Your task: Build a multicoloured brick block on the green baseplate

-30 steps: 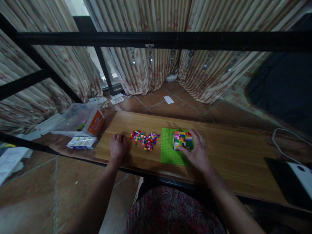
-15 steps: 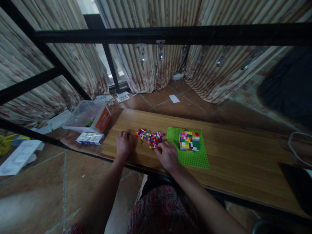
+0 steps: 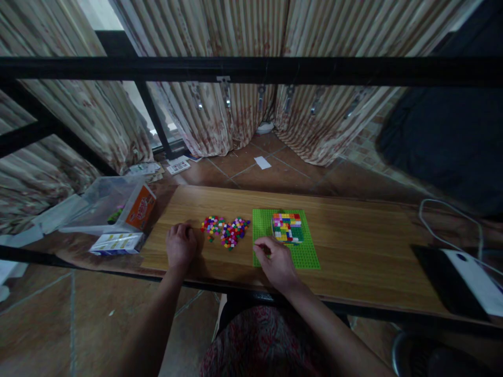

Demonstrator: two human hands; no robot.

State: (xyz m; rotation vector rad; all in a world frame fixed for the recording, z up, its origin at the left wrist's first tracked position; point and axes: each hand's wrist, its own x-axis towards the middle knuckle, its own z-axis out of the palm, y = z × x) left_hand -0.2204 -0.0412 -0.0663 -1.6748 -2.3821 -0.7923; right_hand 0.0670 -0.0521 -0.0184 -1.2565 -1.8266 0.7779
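Note:
My right hand hovers at the left front part of the green studded baseplate. Its thumb and forefinger are pinched together; whatever is between them is too small to make out. Just beyond that hand, a block built of small multicoloured bricks stands on the baseplate. To the left, loose small bricks lie in a spread pile on the wooden table. My left hand rests on the table left of the pile, its fingers loosely curled in, with nothing seen in them.
Left of the table are a clear plastic bin with an orange label and a white-and-blue box. At the table's right end lie a black-and-white flat object and a white cable. A black rail crosses before the curtains.
My right hand has moved off the brick pile, rightward to the baseplate, fingers pinched. My left hand stays resting beside the pile. The camera view has turned somewhat to the right.

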